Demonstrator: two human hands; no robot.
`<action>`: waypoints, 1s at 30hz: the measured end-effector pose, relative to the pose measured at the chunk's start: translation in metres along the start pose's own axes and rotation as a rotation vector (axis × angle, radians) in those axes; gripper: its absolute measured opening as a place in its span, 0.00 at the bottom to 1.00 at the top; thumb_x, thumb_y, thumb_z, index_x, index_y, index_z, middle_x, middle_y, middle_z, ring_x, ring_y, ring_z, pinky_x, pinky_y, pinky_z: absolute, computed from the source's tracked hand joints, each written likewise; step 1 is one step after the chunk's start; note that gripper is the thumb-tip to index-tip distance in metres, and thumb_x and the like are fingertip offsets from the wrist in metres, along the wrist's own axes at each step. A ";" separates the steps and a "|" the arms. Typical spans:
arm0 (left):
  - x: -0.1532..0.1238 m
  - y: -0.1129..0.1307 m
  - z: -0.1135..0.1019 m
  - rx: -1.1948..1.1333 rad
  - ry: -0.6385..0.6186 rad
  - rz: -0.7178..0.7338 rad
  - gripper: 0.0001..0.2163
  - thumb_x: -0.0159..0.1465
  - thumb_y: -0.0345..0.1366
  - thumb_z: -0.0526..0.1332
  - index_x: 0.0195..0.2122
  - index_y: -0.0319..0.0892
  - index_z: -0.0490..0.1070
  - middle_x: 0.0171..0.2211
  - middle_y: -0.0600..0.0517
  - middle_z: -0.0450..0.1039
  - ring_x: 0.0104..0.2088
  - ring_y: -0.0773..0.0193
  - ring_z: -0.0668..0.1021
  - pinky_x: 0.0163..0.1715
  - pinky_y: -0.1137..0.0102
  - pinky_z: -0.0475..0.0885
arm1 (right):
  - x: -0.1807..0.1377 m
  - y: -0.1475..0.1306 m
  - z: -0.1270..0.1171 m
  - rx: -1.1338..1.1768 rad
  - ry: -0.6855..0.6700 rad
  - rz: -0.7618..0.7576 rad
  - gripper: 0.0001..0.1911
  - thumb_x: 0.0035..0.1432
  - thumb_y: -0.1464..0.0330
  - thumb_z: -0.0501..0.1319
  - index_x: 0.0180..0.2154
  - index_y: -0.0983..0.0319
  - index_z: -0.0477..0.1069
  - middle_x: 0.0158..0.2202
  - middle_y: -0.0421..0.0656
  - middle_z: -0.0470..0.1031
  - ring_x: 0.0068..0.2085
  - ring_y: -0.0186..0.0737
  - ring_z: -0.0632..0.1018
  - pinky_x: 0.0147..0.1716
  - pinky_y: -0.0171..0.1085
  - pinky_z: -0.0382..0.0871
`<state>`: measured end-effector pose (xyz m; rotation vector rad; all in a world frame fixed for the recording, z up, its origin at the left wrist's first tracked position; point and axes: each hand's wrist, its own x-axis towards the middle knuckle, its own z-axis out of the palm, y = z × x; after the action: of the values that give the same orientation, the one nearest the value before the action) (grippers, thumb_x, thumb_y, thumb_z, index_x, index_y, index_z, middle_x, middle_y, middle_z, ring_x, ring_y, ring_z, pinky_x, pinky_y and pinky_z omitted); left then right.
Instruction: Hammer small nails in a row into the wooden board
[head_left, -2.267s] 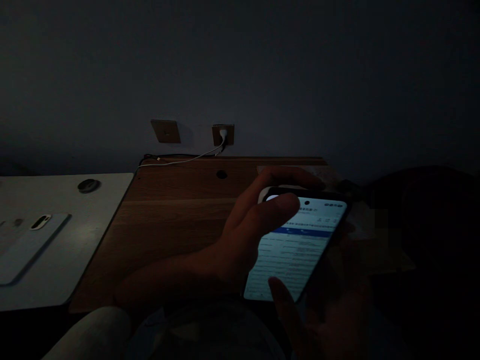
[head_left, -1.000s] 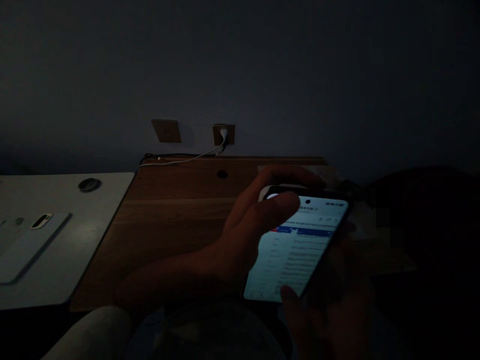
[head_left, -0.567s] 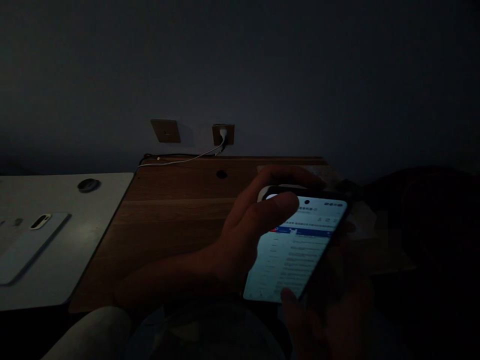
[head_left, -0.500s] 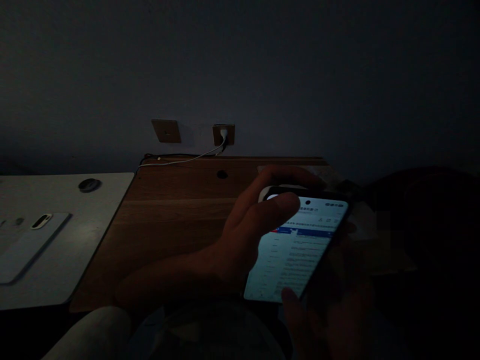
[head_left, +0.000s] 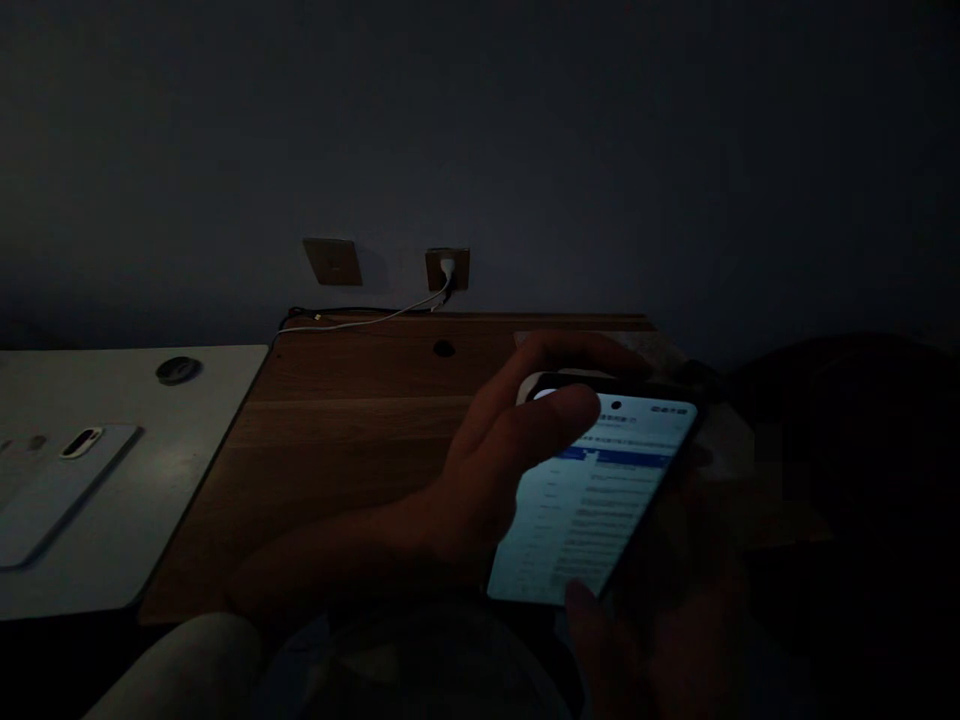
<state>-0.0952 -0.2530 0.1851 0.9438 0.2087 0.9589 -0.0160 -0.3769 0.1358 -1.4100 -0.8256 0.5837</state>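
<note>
The room is dark. A lit smartphone [head_left: 600, 500] shows a white page of text with a blue bar, held tilted above the wooden desk [head_left: 337, 440]. My left hand [head_left: 495, 470] wraps round the phone's top left corner, thumb lying over the screen's upper edge and fingers curled behind the top. My right hand [head_left: 652, 640] is below and to the right of the phone in deep shadow, its thumb tip touching the screen's lower edge. The rest of its fingers are hidden in the dark.
A white charger [head_left: 447, 269] sits in a wall socket, its cable [head_left: 360, 322] trailing along the desk's back edge. Beside the socket is a wall switch plate [head_left: 332, 261]. On the white table [head_left: 172, 470] at left lie a second phone face down [head_left: 52, 490] and a round dark object [head_left: 177, 369].
The page on the screen has scrolled: the blue bar shifted slightly. My right thumb slid from mid-screen down to the lower edge. My left hand has held still.
</note>
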 end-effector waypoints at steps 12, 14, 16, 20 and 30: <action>0.002 -0.001 0.000 0.015 0.015 0.039 0.20 0.62 0.53 0.65 0.47 0.45 0.77 0.42 0.45 0.82 0.49 0.41 0.82 0.42 0.55 0.79 | -0.005 -0.001 0.002 0.035 0.030 0.019 0.37 0.61 0.64 0.68 0.68 0.42 0.58 0.72 0.47 0.64 0.67 0.57 0.73 0.52 0.52 0.81; 0.002 -0.001 0.000 0.014 0.009 0.040 0.20 0.61 0.54 0.65 0.47 0.45 0.77 0.42 0.45 0.82 0.48 0.42 0.82 0.41 0.55 0.79 | -0.005 -0.003 0.003 0.028 0.039 0.034 0.37 0.61 0.63 0.69 0.68 0.41 0.58 0.72 0.46 0.65 0.67 0.56 0.73 0.52 0.52 0.80; 0.003 -0.002 -0.001 0.001 0.007 0.044 0.20 0.61 0.54 0.65 0.47 0.45 0.77 0.43 0.45 0.82 0.47 0.42 0.83 0.41 0.55 0.79 | -0.003 -0.006 0.005 0.002 0.049 0.045 0.37 0.62 0.62 0.68 0.68 0.40 0.58 0.72 0.45 0.65 0.67 0.56 0.73 0.54 0.54 0.79; 0.002 -0.003 -0.001 -0.016 0.000 0.035 0.20 0.61 0.53 0.65 0.48 0.45 0.77 0.42 0.45 0.81 0.48 0.41 0.82 0.42 0.55 0.79 | 0.001 -0.009 0.005 -0.039 0.041 0.040 0.32 0.68 0.63 0.63 0.69 0.42 0.57 0.73 0.46 0.63 0.69 0.55 0.70 0.59 0.56 0.75; 0.003 -0.002 -0.002 -0.005 -0.019 0.054 0.20 0.60 0.52 0.67 0.47 0.45 0.77 0.45 0.45 0.81 0.52 0.41 0.81 0.44 0.56 0.79 | 0.001 -0.007 0.002 -0.033 0.028 0.025 0.34 0.66 0.65 0.66 0.69 0.43 0.58 0.70 0.45 0.69 0.65 0.51 0.76 0.56 0.50 0.76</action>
<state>-0.0928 -0.2499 0.1835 0.9577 0.1655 0.9994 -0.0179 -0.3753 0.1427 -1.4571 -0.7990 0.5706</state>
